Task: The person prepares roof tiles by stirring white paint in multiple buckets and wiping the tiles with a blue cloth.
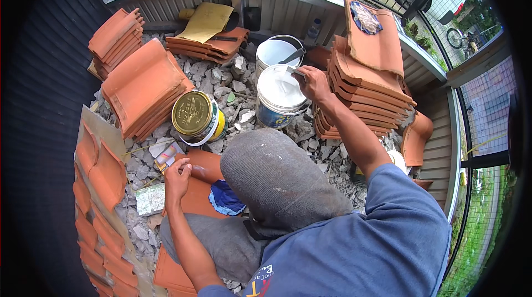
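Note:
My right hand (315, 84) is closed on a small grey putty knife (293, 70) above the rim of a white bucket (277, 87). White paste fills this bucket nearly to the top. My left hand (178, 176) has its fingers pinched by a small flat plate (168, 155) with orange and pinkish smears; its gripped edge is partly hidden by the fingers. Just below that plate lies a curved clay roof tile (202, 165), partly behind my knee. A dark blue cloth (226, 198) rests beside my leg.
Behind the paste bucket stands another white bucket (271, 52) with a dark-handled tool across it. A gold-lidded paint can (192, 109) sits left of centre. Stacked roof tiles (366, 89) rise at right, and more tiles (145, 83) at left. Broken rubble (221, 78) covers the ground.

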The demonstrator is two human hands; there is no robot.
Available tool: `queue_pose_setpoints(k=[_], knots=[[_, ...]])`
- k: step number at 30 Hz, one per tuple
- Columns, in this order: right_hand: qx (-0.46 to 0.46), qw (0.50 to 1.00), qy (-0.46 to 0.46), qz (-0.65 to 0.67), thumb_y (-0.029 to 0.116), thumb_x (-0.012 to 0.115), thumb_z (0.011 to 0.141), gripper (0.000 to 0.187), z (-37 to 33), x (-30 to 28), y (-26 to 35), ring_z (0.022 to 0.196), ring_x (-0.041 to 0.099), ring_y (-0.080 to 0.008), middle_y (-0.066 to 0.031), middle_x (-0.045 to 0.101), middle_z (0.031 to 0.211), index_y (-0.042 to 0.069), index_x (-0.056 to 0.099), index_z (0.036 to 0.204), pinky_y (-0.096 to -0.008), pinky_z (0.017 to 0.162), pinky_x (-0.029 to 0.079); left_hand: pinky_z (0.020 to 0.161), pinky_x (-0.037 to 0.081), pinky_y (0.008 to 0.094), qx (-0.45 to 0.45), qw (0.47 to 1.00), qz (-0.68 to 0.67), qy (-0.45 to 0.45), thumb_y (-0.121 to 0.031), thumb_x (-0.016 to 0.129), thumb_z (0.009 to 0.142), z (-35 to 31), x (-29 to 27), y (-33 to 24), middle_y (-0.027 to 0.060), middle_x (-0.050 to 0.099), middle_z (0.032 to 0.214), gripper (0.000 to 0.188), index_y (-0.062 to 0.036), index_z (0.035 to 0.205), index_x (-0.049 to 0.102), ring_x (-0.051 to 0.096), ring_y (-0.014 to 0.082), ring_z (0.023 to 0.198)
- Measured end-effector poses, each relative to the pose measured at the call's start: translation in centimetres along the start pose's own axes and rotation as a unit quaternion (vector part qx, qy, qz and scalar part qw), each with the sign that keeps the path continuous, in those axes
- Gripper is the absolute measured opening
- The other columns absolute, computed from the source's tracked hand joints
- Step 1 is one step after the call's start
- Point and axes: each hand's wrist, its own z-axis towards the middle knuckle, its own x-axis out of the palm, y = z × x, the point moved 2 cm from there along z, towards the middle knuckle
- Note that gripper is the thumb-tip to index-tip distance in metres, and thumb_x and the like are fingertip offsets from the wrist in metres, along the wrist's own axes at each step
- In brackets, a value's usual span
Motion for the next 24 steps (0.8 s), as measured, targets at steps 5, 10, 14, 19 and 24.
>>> queue_pose_setpoints(k=[5, 10, 14, 19, 24], knots=[[0.013, 0.989, 0.118, 0.084, 0.011, 0.075, 0.089, 0.015, -1.6, -1.4, 1.4, 0.086, 0.072, -0.0412, -0.0198, 0.076, 0.097, -0.001, 0.077, 0.099, -0.0454, 0.078, 0.058, 0.075, 0.056, 0.0320, 0.002, 1.000, 0.011, 0.001, -0.012, 0.070, 0.098, 0.1, 0.1, 0.4, 0.0107, 0.075, 0.087, 0.032, 0.0054, 0.124, 0.073, 0.069, 0.0151, 0.078], [0.152, 0.949, 0.226, 0.158, 0.016, 0.077, 0.096, 0.023, -1.7, -2.2, 1.5, 0.081, 0.072, -0.0206, -0.0165, 0.079, 0.091, -0.004, 0.076, 0.106, -0.0399, 0.077, 0.055, 0.075, 0.056, 0.0325, 0.000, 1.000, 0.017, 0.017, -0.013, 0.070, 0.098, 0.4, 0.4, 0.2, 0.0108, 0.075, 0.087, 0.031, 0.0048, 0.124, 0.073, 0.069, 0.0154, 0.079], [0.260, 0.885, 0.238, 0.303, 0.021, 0.077, 0.099, 0.028, -2.3, -1.8, 0.5, 0.080, 0.063, -0.0102, -0.0036, 0.076, 0.085, -0.005, 0.076, 0.109, -0.0352, 0.074, 0.054, 0.075, 0.055, 0.0322, -0.004, 1.000, 0.006, 0.014, -0.013, 0.070, 0.098, 0.6, 0.5, 0.3, 0.0109, 0.075, 0.087, 0.032, 0.0048, 0.124, 0.073, 0.069, 0.0153, 0.078], [0.237, 0.912, 0.205, 0.264, 0.015, 0.076, 0.097, 0.024, -1.3, -1.3, 0.9, 0.081, 0.067, -0.0123, -0.0092, 0.079, 0.090, -0.006, 0.076, 0.110, -0.0352, 0.075, 0.055, 0.074, 0.055, 0.0322, 0.008, 1.000, 0.009, 0.018, -0.012, 0.071, 0.098, 0.7, 0.6, 0.0, 0.0106, 0.074, 0.086, 0.032, 0.0052, 0.124, 0.073, 0.068, 0.0155, 0.077], [0.199, 0.957, 0.125, 0.171, 0.012, 0.075, 0.092, 0.021, -0.1, 0.4, 0.2, 0.075, 0.072, -0.0231, -0.0211, 0.077, 0.086, -0.006, 0.076, 0.104, -0.0415, 0.072, 0.055, 0.074, 0.056, 0.0314, 0.012, 1.000, 0.010, 0.008, -0.012, 0.070, 0.098, 0.5, 0.6, 0.0, 0.0091, 0.074, 0.086, 0.031, 0.0055, 0.124, 0.073, 0.068, 0.0145, 0.077]])
